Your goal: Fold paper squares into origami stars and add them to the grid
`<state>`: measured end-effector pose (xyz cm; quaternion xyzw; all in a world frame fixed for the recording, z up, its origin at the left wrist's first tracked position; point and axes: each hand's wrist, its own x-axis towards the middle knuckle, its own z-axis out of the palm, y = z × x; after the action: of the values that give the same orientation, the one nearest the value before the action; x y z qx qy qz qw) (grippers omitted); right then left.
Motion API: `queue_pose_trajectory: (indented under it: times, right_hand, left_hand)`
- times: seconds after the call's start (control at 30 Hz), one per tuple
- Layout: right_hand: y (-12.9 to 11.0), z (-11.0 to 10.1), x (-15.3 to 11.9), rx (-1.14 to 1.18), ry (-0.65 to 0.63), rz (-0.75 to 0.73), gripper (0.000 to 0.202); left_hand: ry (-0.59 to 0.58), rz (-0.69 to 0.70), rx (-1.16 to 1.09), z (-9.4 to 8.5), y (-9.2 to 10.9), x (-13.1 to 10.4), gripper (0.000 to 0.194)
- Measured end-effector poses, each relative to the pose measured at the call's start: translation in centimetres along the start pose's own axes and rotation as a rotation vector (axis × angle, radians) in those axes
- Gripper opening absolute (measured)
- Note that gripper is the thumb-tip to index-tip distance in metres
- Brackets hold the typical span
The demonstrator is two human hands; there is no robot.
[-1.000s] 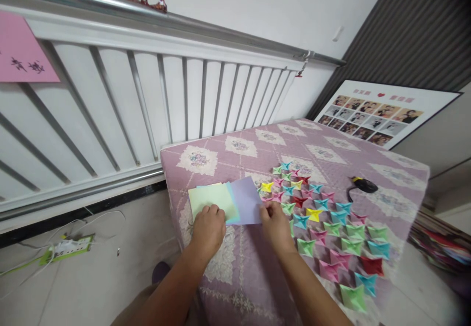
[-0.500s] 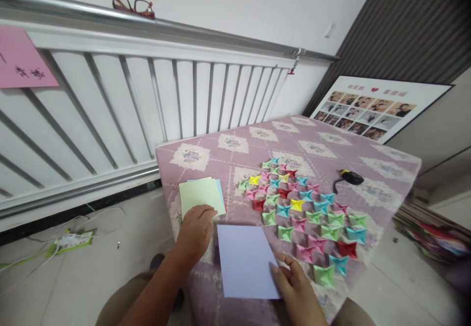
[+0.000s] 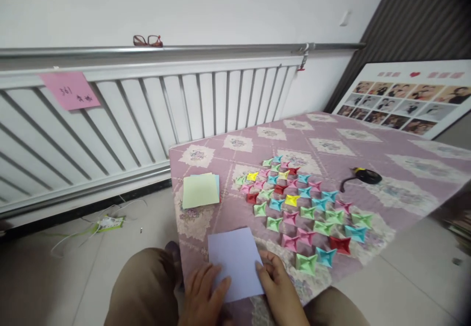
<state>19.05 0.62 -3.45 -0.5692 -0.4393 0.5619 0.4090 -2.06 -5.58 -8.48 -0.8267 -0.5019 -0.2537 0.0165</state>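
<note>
A square sheet of light purple paper (image 3: 237,259) lies tilted slightly at the near edge of the cloth-covered table (image 3: 235,218). My right hand (image 3: 277,284) pinches its right edge between thumb and fingers. At the lower left edge, my left hand (image 3: 206,291) holds the sheet, thumb and fingertips showing on top of it. Beyond that hand sits a stack of paper squares (image 3: 200,191), pale yellow-green uppermost, with blue and a bit of red peeking out. To the right, several small folded paper pieces (image 3: 290,218) in green, pink, blue, red and yellow stand in slanting rows.
A black coiled cord (image 3: 368,176) lies at the table's right. Behind runs a white radiator (image 3: 228,100) with a pink note (image 3: 69,90) and glasses (image 3: 147,40) on the pipe above. A photo board (image 3: 405,95) leans at the back right. A power strip (image 3: 110,223) is on the floor.
My left hand has left the paper stack and come back to the purple sheet's lower left edge. My right hand keeps its grip on the sheet. The camera view has turned.
</note>
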Motion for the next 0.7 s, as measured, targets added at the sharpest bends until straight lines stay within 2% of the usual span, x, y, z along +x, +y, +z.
queue_pose_trajectory:
  times: [0.1,0.17,0.23,0.3,0.37,0.47,0.57,0.63,0.67,0.7]
  right_hand:
    - [0.4,-0.3,0.0,-0.067,-0.025,-0.068,0.039]
    - [0.6,-0.7,0.0,-0.224,0.029,-0.219,0.036]
    - [0.5,-1.1,0.1,-0.41,0.101,-0.401,0.033]
    - [0.1,-1.4,0.3,-0.553,0.138,-0.528,0.031]
    - [-0.4,-1.4,0.9,-0.638,0.125,-0.58,0.033]
    - [-1.8,-0.5,2.7,-0.719,0.054,-0.567,0.042]
    - [-4.2,1.4,5.9,-0.816,-0.045,-0.508,0.05]
    - [-6.1,3.1,8.6,-0.905,-0.105,-0.405,0.054]
    - [-6.9,4.0,10.0,-0.958,-0.126,-0.321,0.056]
    - [-7.7,4.9,11.4,-0.973,-0.127,-0.297,0.058]
  left_hand:
    - [-0.124,-0.094,0.021,0.0,0.4,1.5,0.053]
    - [-0.199,-0.168,-0.008,-0.2,0.6,2.1,0.047]
    - [-0.244,-0.174,-0.04,-0.4,0.6,1.9,0.049]
    - [-0.241,-0.137,-0.075,-0.8,0.2,1.4,0.06]
    - [-0.18,-0.146,-0.102,-1.4,-0.8,1.1,0.066]
    - [-0.029,-0.341,-0.101,-2.8,-3.7,2.7,0.058]
    - [0.135,-0.556,-0.088,-4.3,-7.6,6.9,0.052]
    - [0.133,-0.634,-0.094,-5.0,-10.4,10.1,0.054]
    - [0.097,-0.661,-0.113,-5.2,-11.6,11.6,0.054]
    - [0.047,-0.69,-0.134,-5.2,-12.8,13.0,0.055]
